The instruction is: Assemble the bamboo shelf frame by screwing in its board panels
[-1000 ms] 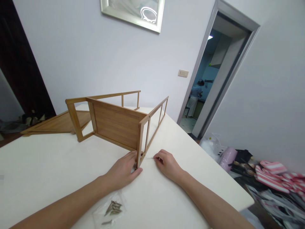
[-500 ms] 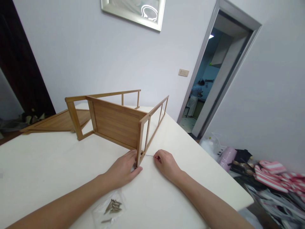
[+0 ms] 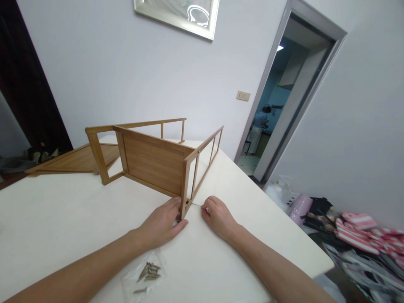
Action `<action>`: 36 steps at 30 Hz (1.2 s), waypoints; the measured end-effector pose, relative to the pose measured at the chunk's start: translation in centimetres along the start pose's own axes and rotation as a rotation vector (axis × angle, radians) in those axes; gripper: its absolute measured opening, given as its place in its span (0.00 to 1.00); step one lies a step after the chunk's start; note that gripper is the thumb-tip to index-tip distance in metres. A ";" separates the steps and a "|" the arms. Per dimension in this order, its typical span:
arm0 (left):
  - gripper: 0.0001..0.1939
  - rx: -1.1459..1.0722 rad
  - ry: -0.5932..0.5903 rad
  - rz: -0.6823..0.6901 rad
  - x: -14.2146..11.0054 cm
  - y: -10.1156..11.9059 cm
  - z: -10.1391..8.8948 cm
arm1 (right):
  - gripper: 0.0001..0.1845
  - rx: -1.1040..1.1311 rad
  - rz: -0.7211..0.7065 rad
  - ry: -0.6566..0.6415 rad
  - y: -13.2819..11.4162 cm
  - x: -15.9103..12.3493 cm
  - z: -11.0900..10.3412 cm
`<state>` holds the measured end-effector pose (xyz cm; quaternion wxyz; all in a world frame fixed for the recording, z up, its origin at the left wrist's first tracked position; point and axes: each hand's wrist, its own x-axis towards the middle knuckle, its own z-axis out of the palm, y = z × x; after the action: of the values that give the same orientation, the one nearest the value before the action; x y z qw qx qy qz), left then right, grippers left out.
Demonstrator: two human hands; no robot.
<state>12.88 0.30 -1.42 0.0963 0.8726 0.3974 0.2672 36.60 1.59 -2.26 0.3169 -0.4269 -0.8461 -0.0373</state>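
Note:
A wooden rack [image 3: 153, 162] lies on its side on the white table, its slatted side frames pointing away from me. My left hand [image 3: 164, 223] grips the near lower corner of its right side frame [image 3: 184, 189], the thumb in front and the fingers behind. My right hand [image 3: 217, 214], just right of that corner, pinches a thin metal hex key [image 3: 196, 205]. The key's straight shaft reaches the frame near the lower joint; its other end is hidden in my fingers. Below my left hand, a clear plastic bag [image 3: 128, 282] holds several screws [image 3: 150, 271].
Another wooden panel [image 3: 78, 159] lies at the table's left end, behind the rack. The white table [image 3: 78, 219] ends in a corner at right. Bags and striped cloth [image 3: 356, 231] are heaped beyond it. Through the doorway stands a person [image 3: 259, 126].
My right hand has shifted slightly left and up, closer to the frame, with the hex key still in its fingers. My left hand keeps its grip on the corner.

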 end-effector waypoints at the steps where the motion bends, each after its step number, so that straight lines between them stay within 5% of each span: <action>1: 0.19 0.002 -0.001 0.000 0.0 0.0 0.0 | 0.09 -0.002 -0.004 0.002 0.0 0.0 0.0; 23: 0.19 -0.005 0.034 0.021 -0.1 0.0 0.1 | 0.07 0.030 -0.182 -0.029 -0.2 -0.4 -0.3; 36: 0.18 -0.002 -0.001 0.012 0.0 0.0 -0.1 | 0.11 0.227 -0.015 -0.024 0.0 -0.2 -0.9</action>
<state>12.82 0.28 -1.37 0.0958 0.8749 0.3919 0.2680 37.15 1.12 -1.67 0.3528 -0.3822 -0.8519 0.0612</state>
